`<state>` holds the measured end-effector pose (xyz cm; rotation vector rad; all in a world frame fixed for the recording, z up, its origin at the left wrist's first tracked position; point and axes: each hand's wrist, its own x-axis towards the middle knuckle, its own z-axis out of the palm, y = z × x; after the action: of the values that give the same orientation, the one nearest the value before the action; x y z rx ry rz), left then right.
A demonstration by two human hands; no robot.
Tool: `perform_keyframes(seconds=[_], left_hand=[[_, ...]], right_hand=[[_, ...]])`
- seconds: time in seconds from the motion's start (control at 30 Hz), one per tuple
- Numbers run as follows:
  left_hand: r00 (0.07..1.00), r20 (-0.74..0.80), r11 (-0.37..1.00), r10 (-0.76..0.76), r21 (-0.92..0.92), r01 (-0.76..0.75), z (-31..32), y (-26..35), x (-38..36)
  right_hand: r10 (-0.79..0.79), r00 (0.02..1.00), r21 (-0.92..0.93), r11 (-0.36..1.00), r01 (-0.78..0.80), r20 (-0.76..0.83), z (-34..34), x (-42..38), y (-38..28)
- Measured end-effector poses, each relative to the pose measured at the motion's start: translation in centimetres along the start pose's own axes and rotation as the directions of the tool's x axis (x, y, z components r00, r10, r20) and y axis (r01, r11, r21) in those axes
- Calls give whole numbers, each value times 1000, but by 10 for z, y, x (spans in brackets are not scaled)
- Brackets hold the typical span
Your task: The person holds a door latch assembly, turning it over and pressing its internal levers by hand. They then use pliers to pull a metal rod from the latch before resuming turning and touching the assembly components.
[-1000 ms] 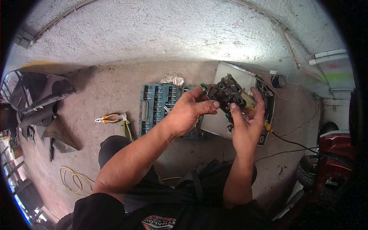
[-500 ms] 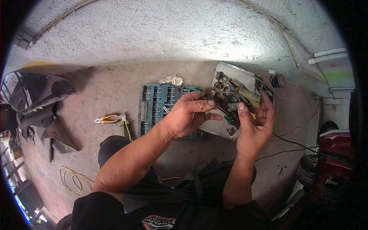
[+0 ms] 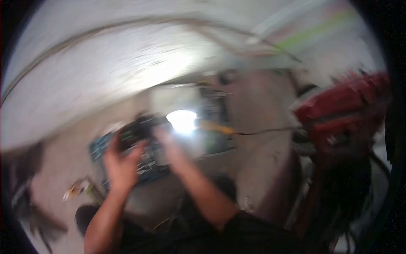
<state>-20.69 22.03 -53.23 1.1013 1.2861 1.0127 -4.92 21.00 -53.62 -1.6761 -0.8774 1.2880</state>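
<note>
Motion blur softens the whole head view. A dark metal mechanism (image 3: pixel 137 129) is held over the blue socket-tool case (image 3: pixel 98 147), with my left hand (image 3: pixel 120 165) gripping its left and lower side, thumb apart from the fingers. My right hand (image 3: pixel 167 144) is at the right edge of the mechanism; its fingers are smeared, so their grip is unclear. Just right of that hand shines a bright lamp (image 3: pixel 182 120) with a yellow-orange handle (image 3: pixel 218 128), over a pale panel (image 3: pixel 173 98).
Blurred pliers (image 3: pixel 76 189) lie on the floor at the left. A dark cable (image 3: pixel 266 131) runs from the lamp towards a red vehicle part (image 3: pixel 342 110) on the right. Dark items stand at the far left, and a white wall (image 3: pixel 105 63) rises behind.
The view has swung right and tilted, so the hands, case and panel appear further left. The lit lamp now shows beside my right hand, which has shifted towards the mechanism's edge.
</note>
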Motion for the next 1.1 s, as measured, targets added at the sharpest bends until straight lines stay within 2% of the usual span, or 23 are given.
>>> perform_keyframes(seconds=[0.03,0.07,0.13,0.23,0.27,0.33,0.43,0.5,0.57,0.67,0.77,0.8,0.9,0.93,1.0,1.03,1.1], left_hand=[[988,-95,990,120,-62,-126,1,-20,5],[982,-118,989,148,45,-143,1,-16,5],[938,-177,944,298,198,-263,6,-17,5],[893,-80,867,444,292,-404,3,-23,2],[907,-95,865,410,356,-353,5,-15,0],[886,-112,831,450,416,-370,12,-16,-4],[876,-98,805,473,452,-384,15,-16,-9],[866,-68,769,496,497,-402,18,-19,-9],[833,29,718,552,493,-492,17,-12,-9],[765,179,622,619,484,-616,16,11,-17],[819,89,738,567,386,-553,9,11,-17],[835,-42,793,549,343,-504,10,7,-14],[928,-27,925,371,102,-366,8,10,-1],[977,178,993,119,-18,-118,-5,14,3],[968,213,991,135,-21,-133,-9,11,8],[967,221,992,127,-8,-128,-13,6,9],[985,168,995,46,-98,-29,-11,3,12]], right_hand=[[-24,966,155,988,-17,259,-4,17,18],[-86,991,25,996,84,99,2,9,4],[-134,970,-29,989,143,202,0,6,8],[-202,914,2,977,215,352,2,-9,0],[-224,914,23,973,230,338,5,-8,2],[-269,913,61,963,263,308,17,-4,16],[-246,894,249,955,159,374,16,3,18],[-260,910,168,962,215,323,14,6,18],[-274,922,123,961,249,273,8,1,7],[-213,918,185,970,157,336,-10,9,0],[-256,924,122,965,230,282,-16,4,-6],[-204,932,176,972,157,298,-16,2,-8],[-174,909,227,970,91,378,-20,0,-8],[-161,907,199,976,88,389,-23,-1,-11],[-144,903,162,983,85,404,-26,1,-10],[-161,918,153,982,111,362,-30,5,-7],[-170,947,131,982,139,271,-29,14,9]])
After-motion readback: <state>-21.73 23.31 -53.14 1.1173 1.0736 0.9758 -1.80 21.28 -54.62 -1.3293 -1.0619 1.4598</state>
